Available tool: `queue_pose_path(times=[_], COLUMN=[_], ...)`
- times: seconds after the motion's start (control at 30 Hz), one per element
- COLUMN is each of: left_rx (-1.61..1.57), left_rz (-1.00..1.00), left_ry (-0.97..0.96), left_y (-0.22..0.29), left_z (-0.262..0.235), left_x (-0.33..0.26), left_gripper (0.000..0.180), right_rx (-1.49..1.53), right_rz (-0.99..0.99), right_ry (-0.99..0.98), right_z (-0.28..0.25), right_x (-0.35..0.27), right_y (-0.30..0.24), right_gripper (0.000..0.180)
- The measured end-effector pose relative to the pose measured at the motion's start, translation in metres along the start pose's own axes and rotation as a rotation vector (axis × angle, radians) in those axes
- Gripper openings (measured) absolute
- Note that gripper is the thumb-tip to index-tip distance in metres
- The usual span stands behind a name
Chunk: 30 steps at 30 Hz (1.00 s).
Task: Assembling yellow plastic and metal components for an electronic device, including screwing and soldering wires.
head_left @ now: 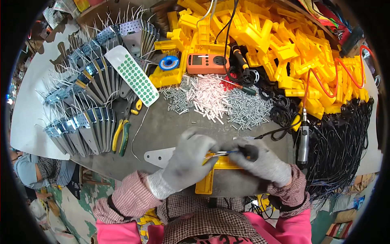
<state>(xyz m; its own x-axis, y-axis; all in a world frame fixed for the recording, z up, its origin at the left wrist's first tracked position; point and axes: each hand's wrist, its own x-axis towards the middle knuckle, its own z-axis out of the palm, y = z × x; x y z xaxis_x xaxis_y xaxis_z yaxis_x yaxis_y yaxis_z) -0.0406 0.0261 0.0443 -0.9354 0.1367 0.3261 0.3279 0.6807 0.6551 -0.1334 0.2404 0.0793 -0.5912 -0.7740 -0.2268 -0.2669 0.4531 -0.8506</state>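
Both my hands wear grey gloves and meet at the front middle of the bench. My left hand [183, 163] is closed, pinching thin wires [222, 153], white and blue, between thumb and fingers. Opposite it, my right hand [263, 159] is closed on the other end of these wires, and a black cord runs back from beside it. Under the wires lies a yellow plastic housing [204, 184] with one arm pointing toward me. A flat grey metal plate with holes [157, 157] sticks out to the left of my left hand. The exact wire joint is partly hidden by my fingers.
Pliers [124, 137] lie left, near metal plates with wires [93, 126] and a green-dotted white board [132, 75]. Behind are pink sleeves [210, 96], screws [248, 107], an orange meter [207, 64] and yellow housings [276, 44]. Right hangs a powered screwdriver [303, 142] beside black cables [339, 150].
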Motion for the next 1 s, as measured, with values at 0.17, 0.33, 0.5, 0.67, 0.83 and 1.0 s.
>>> queue_pose_path(times=[0.17, 0.33, 0.5, 0.67, 0.83, 1.0], left_rx=[0.200, 0.258, 0.282, 0.290, 0.622, 0.606], left_rz=[0.000, -0.006, 0.027, 0.043, 0.305, 0.182], left_ry=[0.085, 0.095, 0.126, 0.103, 0.193, -0.060], left_y=[-0.012, -0.012, -0.016, -0.014, -0.009, 0.016], left_z=[0.014, 0.019, 0.022, 0.022, 0.023, 0.011], left_x=[-0.031, -0.030, -0.034, -0.034, -0.052, -0.038], left_gripper=[0.032, 0.034, 0.038, 0.040, 0.023, 0.021], right_rx=[-0.040, 0.066, 0.073, 0.081, -0.009, -0.174], right_rz=[-0.046, 0.028, 0.013, 0.105, -0.058, -0.164], right_ry=[0.044, 0.054, -0.024, -0.144, 0.136, 0.442], right_z=[0.010, 0.024, 0.014, 0.012, 0.020, 0.045], right_x=[0.005, 0.006, 0.007, 0.014, 0.036, 0.041], right_y=[0.009, 0.021, 0.008, 0.021, 0.036, 0.061], right_gripper=[0.023, 0.024, 0.025, 0.030, 0.025, 0.021])
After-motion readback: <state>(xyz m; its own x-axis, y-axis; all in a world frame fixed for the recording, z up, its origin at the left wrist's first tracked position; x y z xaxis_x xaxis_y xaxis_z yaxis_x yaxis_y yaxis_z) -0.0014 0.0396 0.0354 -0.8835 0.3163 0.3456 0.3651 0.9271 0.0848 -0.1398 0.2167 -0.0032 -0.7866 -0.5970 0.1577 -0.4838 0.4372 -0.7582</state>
